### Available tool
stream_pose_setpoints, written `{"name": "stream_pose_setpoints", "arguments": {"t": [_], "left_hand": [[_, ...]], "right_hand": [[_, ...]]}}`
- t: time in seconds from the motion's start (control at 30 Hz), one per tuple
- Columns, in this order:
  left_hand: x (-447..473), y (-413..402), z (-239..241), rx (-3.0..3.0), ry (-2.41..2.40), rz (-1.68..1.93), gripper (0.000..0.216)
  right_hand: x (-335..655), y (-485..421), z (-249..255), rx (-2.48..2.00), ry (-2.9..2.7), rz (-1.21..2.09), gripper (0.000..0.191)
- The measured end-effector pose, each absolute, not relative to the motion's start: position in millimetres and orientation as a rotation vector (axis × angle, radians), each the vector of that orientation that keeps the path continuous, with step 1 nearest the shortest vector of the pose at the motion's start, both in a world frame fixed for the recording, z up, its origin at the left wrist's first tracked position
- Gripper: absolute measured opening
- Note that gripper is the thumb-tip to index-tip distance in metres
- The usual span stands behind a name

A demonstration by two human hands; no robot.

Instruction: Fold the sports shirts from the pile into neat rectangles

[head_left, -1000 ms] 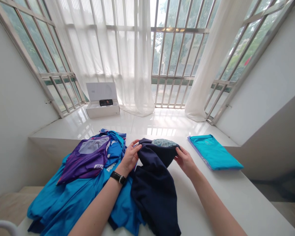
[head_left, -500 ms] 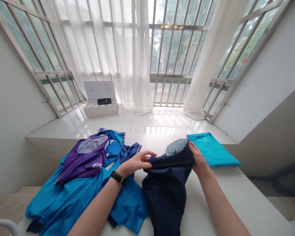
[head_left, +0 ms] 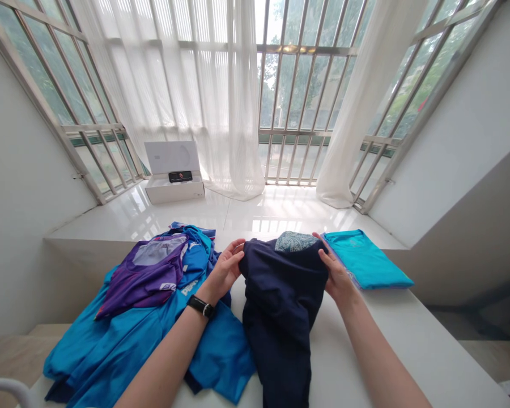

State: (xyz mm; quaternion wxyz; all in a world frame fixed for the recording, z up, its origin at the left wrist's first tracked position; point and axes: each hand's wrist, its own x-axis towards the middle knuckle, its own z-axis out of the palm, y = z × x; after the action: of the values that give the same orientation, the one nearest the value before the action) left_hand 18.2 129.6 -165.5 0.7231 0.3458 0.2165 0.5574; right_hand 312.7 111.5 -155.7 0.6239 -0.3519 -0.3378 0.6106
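Observation:
A dark navy shirt (head_left: 280, 306) with a patterned teal patch inside its neck hangs between my hands, its lower part running down over the white table toward me. My left hand (head_left: 226, 266), with a black watch on its wrist, pinches the shirt's upper left corner. On the opposite side my right hand (head_left: 335, 273) grips the upper right corner. Left of my left hand lies a loose heap of blue shirts (head_left: 127, 334) with a purple shirt (head_left: 148, 272) on top. Just beyond my right hand rests a folded turquoise shirt (head_left: 368, 258), with lilac cloth showing under its edge.
An open white box (head_left: 174, 191) with a black device in it stands on the glossy window ledge (head_left: 238, 212). Behind are sheer white curtains (head_left: 187, 96) and a barred window. The white table (head_left: 391, 340) extends to the right front.
My left hand has moved up and left to the shirt's corner. The shirt's top edge is now spread wider and more level between both hands.

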Motion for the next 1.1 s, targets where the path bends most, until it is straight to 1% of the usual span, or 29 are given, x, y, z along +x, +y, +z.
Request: {"name": "stream_pose_setpoints", "arguments": {"t": [0.07,0.1,0.17,0.27,0.33,0.47,0.57,0.67,0.77,0.87,1.0,1.03,1.07,1.1], "left_hand": [[18,127,-166,0.795,0.487,1.208,0.047],[18,127,-166,0.81,0.494,1.205,0.049],[17,128,-169,0.834,0.502,1.214,0.053],[16,129,-171,0.85,0.518,1.231,0.057],[15,128,-170,0.857,0.532,1.216,0.059],[15,123,-164,0.892,0.514,1.129,0.064],[15,121,-160,0.9,0.516,1.086,0.062],[14,121,-161,0.894,0.51,1.062,0.061],[14,124,-165,0.865,0.531,1.053,0.058],[15,130,-169,0.798,0.643,1.087,0.054],[17,134,-171,0.726,0.707,1.169,0.054],[17,133,-170,0.736,0.678,1.172,0.054],[18,131,-169,0.763,0.639,1.158,0.053],[18,129,-168,0.804,0.595,1.126,0.053]], "right_hand": [[312,109,-154,-0.782,-0.818,1.468,0.06],[312,109,-155,-0.794,-0.82,1.502,0.059],[313,112,-158,-0.845,-0.796,1.546,0.051],[316,120,-165,-0.929,-0.715,1.52,0.04],[318,125,-169,-0.972,-0.657,1.468,0.039],[319,127,-170,-0.966,-0.619,1.388,0.046],[318,123,-167,-0.897,-0.637,1.394,0.047],[316,119,-164,-0.849,-0.66,1.41,0.044],[314,120,-167,-0.873,-0.694,1.391,0.043],[312,126,-174,-1.058,-0.796,1.227,0.038],[304,130,-178,-1.349,-0.976,0.737,0.031],[300,128,-177,-1.357,-1.021,0.715,0.031],[295,125,-175,-1.332,-1.075,0.776,0.032],[289,120,-173,-1.28,-1.13,0.912,0.034]]}}
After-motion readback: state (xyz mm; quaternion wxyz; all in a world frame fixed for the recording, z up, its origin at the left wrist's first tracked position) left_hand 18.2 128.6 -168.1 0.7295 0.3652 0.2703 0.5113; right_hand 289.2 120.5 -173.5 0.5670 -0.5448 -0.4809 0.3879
